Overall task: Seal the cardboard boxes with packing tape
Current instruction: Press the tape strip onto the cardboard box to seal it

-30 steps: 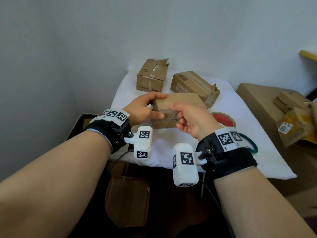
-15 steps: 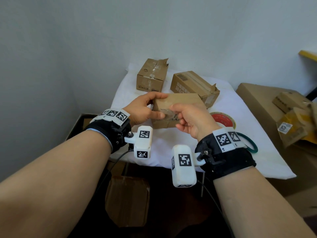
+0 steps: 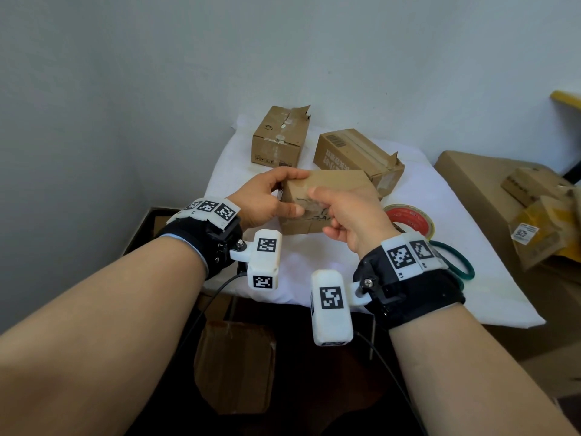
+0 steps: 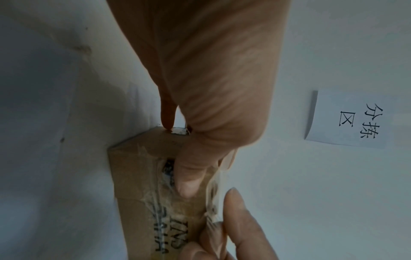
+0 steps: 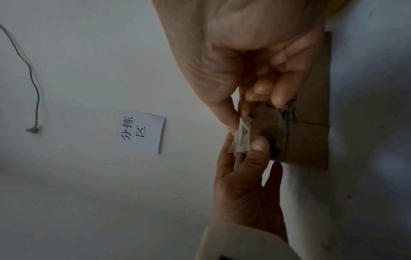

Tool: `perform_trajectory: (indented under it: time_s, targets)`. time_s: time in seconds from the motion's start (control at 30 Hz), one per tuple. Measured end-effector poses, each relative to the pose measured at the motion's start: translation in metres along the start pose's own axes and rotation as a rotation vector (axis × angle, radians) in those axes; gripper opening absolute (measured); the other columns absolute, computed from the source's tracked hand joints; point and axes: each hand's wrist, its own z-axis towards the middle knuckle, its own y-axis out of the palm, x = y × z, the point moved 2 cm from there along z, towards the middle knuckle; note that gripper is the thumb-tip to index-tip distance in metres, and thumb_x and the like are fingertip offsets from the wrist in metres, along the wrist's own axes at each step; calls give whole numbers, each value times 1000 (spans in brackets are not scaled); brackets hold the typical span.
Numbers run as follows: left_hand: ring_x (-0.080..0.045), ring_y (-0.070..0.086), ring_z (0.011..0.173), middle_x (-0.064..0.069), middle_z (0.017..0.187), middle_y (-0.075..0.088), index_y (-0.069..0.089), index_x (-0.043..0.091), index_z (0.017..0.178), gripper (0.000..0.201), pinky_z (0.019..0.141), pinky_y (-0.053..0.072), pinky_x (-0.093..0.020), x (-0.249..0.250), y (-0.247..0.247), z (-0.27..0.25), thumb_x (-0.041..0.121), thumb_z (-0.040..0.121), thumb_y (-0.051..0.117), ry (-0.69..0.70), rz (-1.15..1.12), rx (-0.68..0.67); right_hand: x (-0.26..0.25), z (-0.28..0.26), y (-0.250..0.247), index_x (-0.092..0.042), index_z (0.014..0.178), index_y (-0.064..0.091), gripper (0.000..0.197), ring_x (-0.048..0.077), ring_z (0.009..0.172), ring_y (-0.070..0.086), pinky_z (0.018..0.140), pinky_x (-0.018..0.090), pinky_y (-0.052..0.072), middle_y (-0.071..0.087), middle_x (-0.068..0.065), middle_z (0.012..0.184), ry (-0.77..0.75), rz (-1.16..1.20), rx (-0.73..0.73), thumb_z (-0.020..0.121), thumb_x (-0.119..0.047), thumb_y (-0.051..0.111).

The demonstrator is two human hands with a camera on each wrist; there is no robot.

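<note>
We are gripping the small cardboard box (image 3: 333, 187) with our left hand (image 3: 264, 202), thumb lying flat on its near face and fingers curling over its top edge. Our right hand (image 3: 352, 215) is pinching a loose flap of clear tape (image 5: 242, 137) between thumb and fingertips at that same face. Both forearms are reaching forward, holding the box above the white table (image 3: 471, 247). Behind it 2 more boxes (image 3: 279, 136) are standing, with a red tape roll (image 3: 412, 215) lying just right of our right hand.

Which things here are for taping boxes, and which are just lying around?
For the job:
small brown cardboard box gripped by left hand and right hand
red-cored packing tape roll

Lying about:
green ring
white paper wall note
</note>
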Motion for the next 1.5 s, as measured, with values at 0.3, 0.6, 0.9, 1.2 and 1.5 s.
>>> perform_trajectory:
  time_s: [0.3,0.6,0.9,1.2,1.5]
  targets:
    - [-11,56,123,-2,131,60,58,26,135,70,106,49,-36,0,-1,0,-1,75,81,-1,3,-3,4,4,2,-26,80,60,30,14,83,61,56,26,53,62,-3,88,-121,-36,92,76,-41,85]
    - [-10,56,124,-2,130,61,57,25,136,71,108,47,-36,-1,-1,1,-2,74,82,0,-4,0,2,4,3,-21,86,63,32,12,81,64,57,28,57,67,-1,92,-174,-120,124,77,-43,84]
    - [-11,58,123,-1,128,64,59,24,134,71,109,46,-38,-1,-3,1,0,72,83,11,-7,-1,-2,2,6,-9,87,76,38,24,80,74,57,30,60,77,12,90,-297,-105,68,85,-46,77]
    - [-12,57,123,-2,129,63,59,24,135,71,108,48,-38,-2,-3,2,0,73,83,10,-12,-6,2,9,5,-18,98,74,33,17,85,72,53,22,52,75,2,98,-215,-16,56,84,-48,78]
    - [-11,56,124,-3,131,62,58,22,136,71,108,47,-35,-2,-2,2,-3,74,82,8,-15,4,3,7,7,-24,82,68,22,14,84,69,55,24,53,72,-3,90,-195,-1,70,82,-43,81]
